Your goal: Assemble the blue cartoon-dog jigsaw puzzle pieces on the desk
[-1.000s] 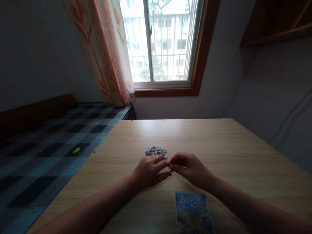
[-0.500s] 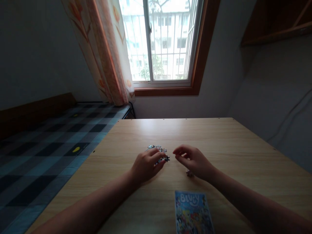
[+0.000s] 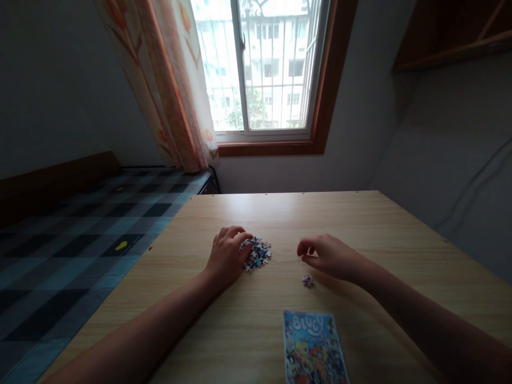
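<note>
Grip of the left hand (image 3: 225, 253), half open at the left edge of the big puzzle pile (image 3: 260, 257) on the desk (image 3: 224, 336), needs light touch, while the right hand (image 3: 333, 258), fingers narrowly parted, is right of that pile.

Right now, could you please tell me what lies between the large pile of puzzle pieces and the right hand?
Only bare tabletop separates the large pile from the right hand, in the head view.
</note>
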{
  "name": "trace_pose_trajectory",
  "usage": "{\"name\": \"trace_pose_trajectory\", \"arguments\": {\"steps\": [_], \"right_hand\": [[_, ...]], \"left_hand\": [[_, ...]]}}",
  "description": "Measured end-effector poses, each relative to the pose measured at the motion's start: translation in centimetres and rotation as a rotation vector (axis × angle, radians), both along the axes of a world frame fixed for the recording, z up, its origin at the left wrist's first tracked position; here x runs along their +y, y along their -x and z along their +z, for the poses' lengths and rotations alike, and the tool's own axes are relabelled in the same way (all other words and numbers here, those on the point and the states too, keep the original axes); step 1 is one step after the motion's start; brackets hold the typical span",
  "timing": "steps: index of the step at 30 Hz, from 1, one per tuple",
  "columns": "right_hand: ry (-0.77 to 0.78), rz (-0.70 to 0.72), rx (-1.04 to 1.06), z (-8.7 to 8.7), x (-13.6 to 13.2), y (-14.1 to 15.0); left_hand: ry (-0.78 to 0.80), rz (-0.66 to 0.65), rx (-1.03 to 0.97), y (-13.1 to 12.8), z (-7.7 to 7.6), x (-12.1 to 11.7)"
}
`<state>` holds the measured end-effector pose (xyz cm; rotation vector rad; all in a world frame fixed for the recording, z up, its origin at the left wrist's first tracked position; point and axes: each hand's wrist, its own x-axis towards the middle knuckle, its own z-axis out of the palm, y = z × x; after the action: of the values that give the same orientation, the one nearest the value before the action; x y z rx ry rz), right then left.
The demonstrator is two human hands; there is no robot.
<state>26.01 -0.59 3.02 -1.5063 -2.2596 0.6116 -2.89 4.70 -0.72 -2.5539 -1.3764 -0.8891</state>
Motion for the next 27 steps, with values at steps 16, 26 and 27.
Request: {"name": "trace_pose_trajectory", "arguments": {"steps": [16,26,27], "right_hand": [[0.108,0.089,-0.339,1.0,-2.5,1.3],[0.179,0.09,-0.279,1.4,-2.2,1.0],[0.164,0.09,-0.276,1.3,-2.2,1.0]], "left_hand": [[0.047,0.054,0.007,-0.4,0.1,-0.4],[-0.019,-0.024,-0.009,-0.4,0.4,-0.8],[-0.033,-0.044,-0.004,-0.5,0.5,-0.9]]}}
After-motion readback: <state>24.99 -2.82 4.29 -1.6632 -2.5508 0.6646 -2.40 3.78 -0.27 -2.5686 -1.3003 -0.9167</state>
